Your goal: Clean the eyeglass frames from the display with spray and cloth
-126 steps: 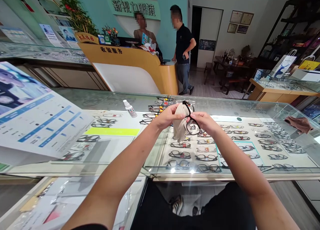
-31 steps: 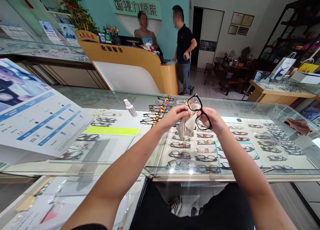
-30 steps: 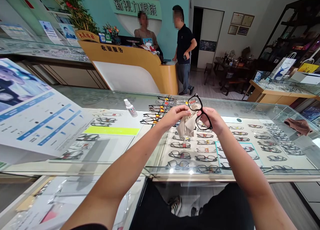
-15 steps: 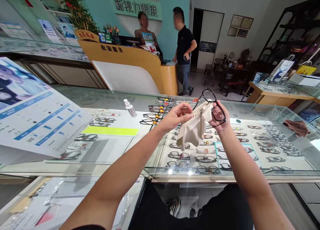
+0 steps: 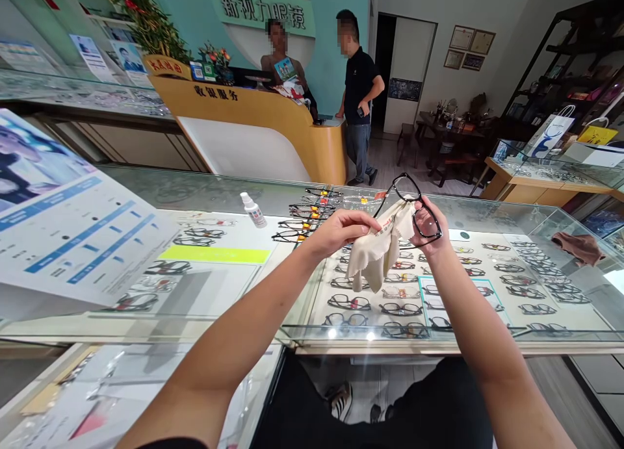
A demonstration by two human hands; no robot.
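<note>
Both my hands are raised over the glass display counter (image 5: 205,195). My right hand (image 5: 431,228) grips a pair of black-framed glasses (image 5: 414,205) by the frame, lenses tilted up and to the right. My left hand (image 5: 338,231) pinches a beige cleaning cloth (image 5: 377,254), which hangs down between the hands and touches the glasses near the left lens. Under the glass lie rows of several spectacle frames (image 5: 385,299).
A small white spray bottle (image 5: 253,210) lies on the counter at the back left, beside several loose frames (image 5: 302,218). A large printed poster (image 5: 63,221) stands at left. A brown cloth (image 5: 580,246) lies at right. Two people stand at the orange reception desk (image 5: 263,127).
The glasses have moved up and to the right in my right hand. The cloth came off the lens, spread open, and now hangs gathered in my left hand.
</note>
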